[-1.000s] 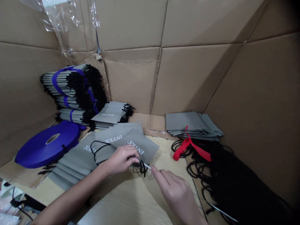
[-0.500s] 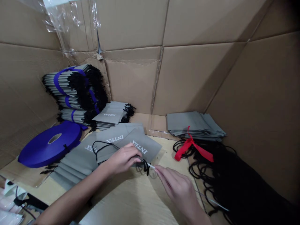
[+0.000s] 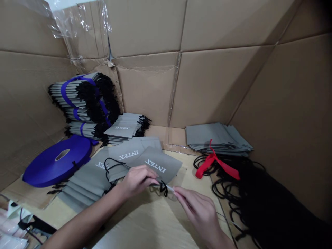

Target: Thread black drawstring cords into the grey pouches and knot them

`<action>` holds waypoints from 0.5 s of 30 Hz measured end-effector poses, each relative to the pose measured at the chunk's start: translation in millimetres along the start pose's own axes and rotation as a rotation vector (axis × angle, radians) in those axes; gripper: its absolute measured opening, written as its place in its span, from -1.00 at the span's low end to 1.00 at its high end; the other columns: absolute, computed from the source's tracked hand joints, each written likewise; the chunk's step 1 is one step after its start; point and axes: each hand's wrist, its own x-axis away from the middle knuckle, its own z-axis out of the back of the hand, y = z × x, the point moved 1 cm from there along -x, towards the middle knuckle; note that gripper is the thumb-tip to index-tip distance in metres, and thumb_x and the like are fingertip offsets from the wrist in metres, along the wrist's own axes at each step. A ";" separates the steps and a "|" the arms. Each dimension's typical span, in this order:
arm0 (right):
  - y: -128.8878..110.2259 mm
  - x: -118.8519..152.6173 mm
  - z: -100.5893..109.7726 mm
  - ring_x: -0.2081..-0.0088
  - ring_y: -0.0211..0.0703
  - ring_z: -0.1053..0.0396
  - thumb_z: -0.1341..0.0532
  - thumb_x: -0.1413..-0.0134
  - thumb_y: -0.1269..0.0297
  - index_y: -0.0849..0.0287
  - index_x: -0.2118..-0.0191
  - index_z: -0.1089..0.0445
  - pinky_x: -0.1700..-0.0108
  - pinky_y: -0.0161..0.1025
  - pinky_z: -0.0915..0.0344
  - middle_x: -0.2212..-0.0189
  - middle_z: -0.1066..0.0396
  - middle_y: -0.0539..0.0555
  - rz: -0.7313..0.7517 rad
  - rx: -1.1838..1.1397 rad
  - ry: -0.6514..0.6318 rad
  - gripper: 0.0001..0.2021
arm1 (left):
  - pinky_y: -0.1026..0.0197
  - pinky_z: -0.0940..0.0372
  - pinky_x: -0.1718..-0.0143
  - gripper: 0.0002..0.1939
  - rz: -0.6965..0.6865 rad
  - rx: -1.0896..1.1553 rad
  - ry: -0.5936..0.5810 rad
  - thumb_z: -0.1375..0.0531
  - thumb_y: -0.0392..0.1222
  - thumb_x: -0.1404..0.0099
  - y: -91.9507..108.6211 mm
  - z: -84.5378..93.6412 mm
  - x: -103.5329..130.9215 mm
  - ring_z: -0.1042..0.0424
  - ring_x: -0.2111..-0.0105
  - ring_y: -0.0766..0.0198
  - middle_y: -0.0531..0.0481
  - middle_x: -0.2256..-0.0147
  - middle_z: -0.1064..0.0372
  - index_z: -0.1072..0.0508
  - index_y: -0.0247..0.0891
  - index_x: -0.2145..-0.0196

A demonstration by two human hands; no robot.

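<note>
Roll (image 3: 38,169): blue, lying flat, lower left of the frame.
Bundles (image 3: 70,95): grey, blue-strapped, stacked above the roll.
Left hand (image 3: 140,180): forearm enters at the bottom edge, left side, slanting up and right; back of hand uppermost, thumb and fingers pinched together on the near edge of the pouch.
Pouch (image 3: 168,164): grey, marked INTEX, just below the frame's centre.
Cord (image 3: 162,185): black, looped beside the left fingertips.
Rod (image 3: 169,188): thin, white, between the hands.
Right hand (image 3: 198,209): lower right of centre, angled up and left; thumb and forefinger clamped on the rod, remaining fingers curled together.
</note>
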 end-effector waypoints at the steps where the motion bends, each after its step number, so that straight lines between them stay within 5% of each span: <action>1: -0.6 0.0 -0.5 0.45 -0.26 -0.47 -0.13 -0.12 0.50 0.18 0.21 -0.37 0.39 -0.36 -0.37 0.42 -0.52 0.04 -0.002 -0.009 0.004 -0.85 | 0.31 -0.38 0.33 -0.97 -0.027 0.016 0.018 -0.19 -0.31 -0.21 0.3 0.6 0.5 -0.48 0.37 0.31 -0.08 0.42 -0.49 -0.39 -0.32 0.36; 15: -4.7 2.8 -4.4 0.48 -0.30 -0.46 -0.10 -0.14 0.47 0.18 0.25 -0.34 0.40 -0.44 -0.36 0.45 -0.50 0.01 -0.049 -0.070 -0.004 -0.88 | 0.30 -0.44 0.25 -0.92 -0.180 -0.150 0.090 -0.19 -0.27 -0.21 9.8 9.3 -4.1 -0.52 0.32 0.27 -0.06 0.41 -0.53 -0.35 -0.30 0.42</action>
